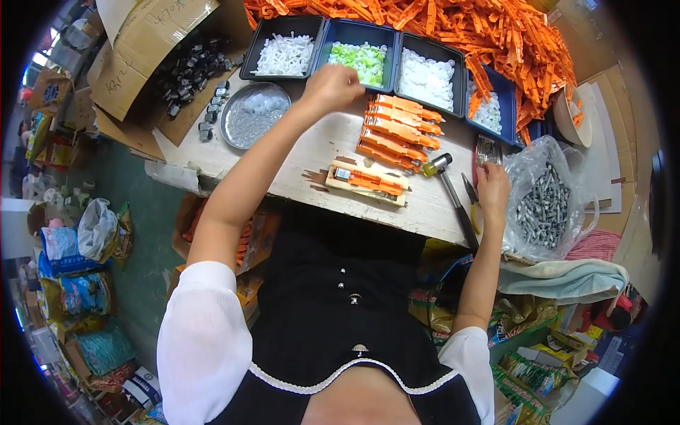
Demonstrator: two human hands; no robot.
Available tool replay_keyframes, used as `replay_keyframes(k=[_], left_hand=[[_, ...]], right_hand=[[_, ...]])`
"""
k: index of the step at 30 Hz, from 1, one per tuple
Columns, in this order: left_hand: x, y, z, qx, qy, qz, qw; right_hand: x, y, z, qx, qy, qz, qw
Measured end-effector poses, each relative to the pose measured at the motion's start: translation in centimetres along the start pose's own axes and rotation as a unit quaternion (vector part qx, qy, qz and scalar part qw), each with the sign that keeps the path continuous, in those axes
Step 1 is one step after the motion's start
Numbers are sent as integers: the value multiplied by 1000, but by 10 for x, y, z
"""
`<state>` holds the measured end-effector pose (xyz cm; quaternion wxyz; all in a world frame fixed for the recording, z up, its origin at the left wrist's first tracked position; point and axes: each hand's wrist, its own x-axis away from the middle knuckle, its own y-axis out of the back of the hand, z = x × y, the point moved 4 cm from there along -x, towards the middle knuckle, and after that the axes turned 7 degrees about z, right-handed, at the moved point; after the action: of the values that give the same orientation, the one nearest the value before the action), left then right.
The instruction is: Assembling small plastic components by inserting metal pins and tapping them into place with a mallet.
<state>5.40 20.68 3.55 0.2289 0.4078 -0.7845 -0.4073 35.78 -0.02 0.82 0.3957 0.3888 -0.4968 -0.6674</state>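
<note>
In the head view, the orange housing (382,183) sits in a pale block (367,195) near the front edge of the white tabletop (294,164), with a small dark block with a silvery face (343,173) at its left end. So it's closer to the person's body than the left hand (331,88) and a bit to that hand's right, with clear tabletop distance between them; neither hand is touching it.

The left hand is up by the near left corner of the blue bin (358,27) full of green and white bits (363,62), fingers curled in. Can't tell if anything's pinched in there, tbh.

The right hand (494,190) is off to the right of the housing, well apart from it, with the hammer (457,200) and a pointed tool (469,188) lying between. Its fingers are bent down at the near end of a small tray (477,147), and again, no telling whether they've got hold of something. Just right of that hand is a clear plastic bag (528,152) of grey metal parts (544,202). The stacked orange housings (400,131) lie just beyond the pale block.
</note>
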Motion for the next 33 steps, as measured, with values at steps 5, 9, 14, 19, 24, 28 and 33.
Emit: replay_keyframes(k=[5, 9, 14, 19, 24, 28, 33], left_hand=[[-80, -2, 14, -102, 63, -38, 992], [-96, -19, 19, -155, 20, -66, 986], [-95, -19, 25, -205, 5, -14, 979], [-84, -2, 26, -97, -1, -56, 994], [-81, 6, 33, 74, -34, -142, 987], [-81, 4, 33, 165, 24, -100, 981], [-75, 6, 36, 172, 62, -51, 982]], right_hand=[[-21, -1, 1, 56, -7, 5, 998], [-30, -4, 9, 106, -23, 24, 994], [-32, -15, 3, 82, -23, 49, 995], [-26, -4, 6, 34, 9, 16, 999], [-22, -6, 6, 17, 28, 24, 999], [-18, -12, -2, 3, 18, 26, 999], [-14, -8, -2, -7, 27, 3, 1000]])
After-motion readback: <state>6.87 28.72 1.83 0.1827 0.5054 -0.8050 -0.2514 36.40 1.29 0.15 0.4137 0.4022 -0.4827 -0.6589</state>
